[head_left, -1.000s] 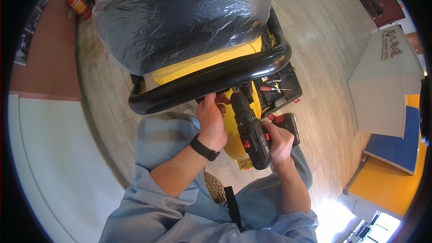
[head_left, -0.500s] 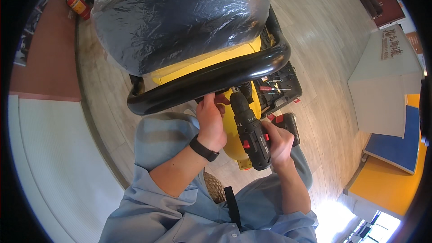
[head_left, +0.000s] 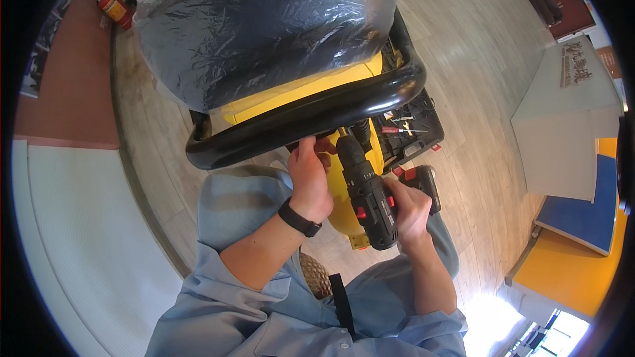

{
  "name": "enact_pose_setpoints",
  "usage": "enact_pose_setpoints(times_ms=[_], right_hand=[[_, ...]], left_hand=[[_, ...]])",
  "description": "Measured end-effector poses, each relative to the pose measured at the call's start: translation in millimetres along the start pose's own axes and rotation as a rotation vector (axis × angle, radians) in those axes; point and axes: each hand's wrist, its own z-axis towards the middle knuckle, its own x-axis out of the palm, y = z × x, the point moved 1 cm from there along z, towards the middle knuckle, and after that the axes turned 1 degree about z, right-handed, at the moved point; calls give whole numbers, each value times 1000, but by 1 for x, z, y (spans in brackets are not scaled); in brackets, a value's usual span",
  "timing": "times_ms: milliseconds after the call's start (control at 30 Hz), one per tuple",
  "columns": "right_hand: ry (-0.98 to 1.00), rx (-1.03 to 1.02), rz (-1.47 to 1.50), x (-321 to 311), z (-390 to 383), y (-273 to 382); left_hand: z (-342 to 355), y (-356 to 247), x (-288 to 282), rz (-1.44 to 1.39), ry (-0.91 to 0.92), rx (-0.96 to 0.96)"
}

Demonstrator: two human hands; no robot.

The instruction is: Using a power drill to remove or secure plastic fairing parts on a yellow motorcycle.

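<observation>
A black power drill is gripped in my right hand. Its tip points up at the underside of a thick black tubular bar. Just left of the tip, my left hand reaches under that bar with bent fingers, on something dark that I cannot make out. Below lies a rounded yellow body. Above the bar is a yellow part with a plastic-wrapped dark piece on top. An open black toolbox with a red-handled screwdriver lies behind the drill on the right.
A red fire extinguisher stands at the far left. At the right are a pale counter, a blue board and a yellow surface. A white low wall runs along my left, beside the wooden floor.
The bar and the wrapped piece have shifted very slightly to the left. My hands and the drill are almost exactly where they were.
</observation>
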Motion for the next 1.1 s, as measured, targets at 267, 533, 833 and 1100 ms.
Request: enact_pose_setpoints(times_ms=[267,533,833,1100], right_hand=[[-4,-10,-2,2,-2,-4],[7,0,-4,2,-2,-5],[2,2,-6,1,-1,-4],[12,13,-12,0,-1,-4]], left_hand=[[-2,-1,2,9,-22,-5],[-1,-2,4,-9,-33,-21],[1,0,2,-10,-28,-4],[-3,0,5,0,-32,-13]])
